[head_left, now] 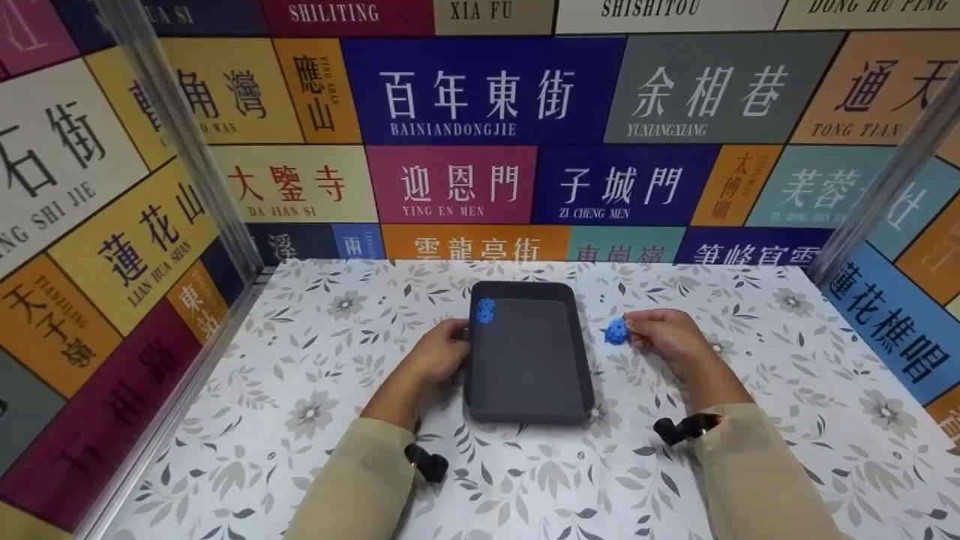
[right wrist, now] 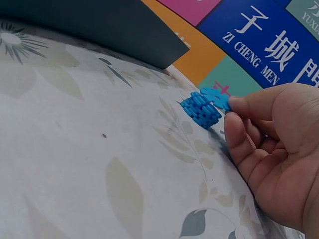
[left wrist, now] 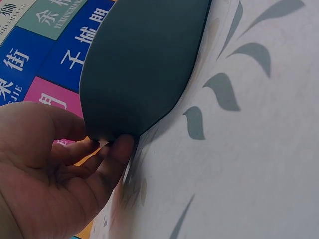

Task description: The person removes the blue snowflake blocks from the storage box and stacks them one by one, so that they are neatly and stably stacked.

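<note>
A dark grey rectangular tray [head_left: 529,360] stands on the table in the head view. Two or so blue snowflake-shaped pieces [head_left: 485,311] lie in its far left corner. My left hand [head_left: 444,351] is at the tray's left wall; in the left wrist view, its curled thumb and fingers grip the tray's edge. To the right of the tray, my right hand [head_left: 667,335] pinches a flat blue snowflake piece [right wrist: 215,97] between thumb and forefinger. That piece touches a stack of blue snowflake pieces [right wrist: 201,110]; whether they are joined cannot be told.
A white tablecloth [head_left: 315,465] with grey flowers and leaves covers the table. Panels with coloured street-name signs [head_left: 480,90] rise behind and at both sides, with metal posts [head_left: 202,165] at the corners. Each wrist bears a small black camera [head_left: 427,461].
</note>
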Demonstrator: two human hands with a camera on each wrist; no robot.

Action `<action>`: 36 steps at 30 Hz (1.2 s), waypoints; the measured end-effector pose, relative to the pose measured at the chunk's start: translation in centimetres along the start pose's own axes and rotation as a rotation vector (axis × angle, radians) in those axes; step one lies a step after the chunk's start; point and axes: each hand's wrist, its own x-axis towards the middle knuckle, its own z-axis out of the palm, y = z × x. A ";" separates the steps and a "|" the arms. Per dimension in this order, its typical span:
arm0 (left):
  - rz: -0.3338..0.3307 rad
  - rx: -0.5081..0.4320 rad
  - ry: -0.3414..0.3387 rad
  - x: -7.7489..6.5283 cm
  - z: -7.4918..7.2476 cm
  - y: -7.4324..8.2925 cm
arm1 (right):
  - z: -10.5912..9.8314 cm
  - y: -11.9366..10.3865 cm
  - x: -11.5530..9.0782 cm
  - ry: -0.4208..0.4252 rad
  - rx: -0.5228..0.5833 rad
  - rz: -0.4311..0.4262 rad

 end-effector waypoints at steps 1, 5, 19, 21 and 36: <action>0.001 0.001 0.001 0.0 0.0 0.0 | 0.0 0.0 0.0 0.007 0.001 -0.003; -0.001 0.000 0.005 0.0 0.1 -0.1 | 0.1 0.1 0.0 0.023 -0.006 -0.011; -0.001 -0.046 -0.003 0.2 0.2 -0.4 | 0.0 0.3 0.2 0.032 -0.030 -0.003; -0.002 -0.051 -0.002 0.3 0.2 -0.4 | 0.0 0.3 0.3 0.043 -0.036 0.007; -0.009 -0.031 0.006 0.2 0.1 -0.2 | 0.3 -0.2 0.2 0.064 -0.001 0.028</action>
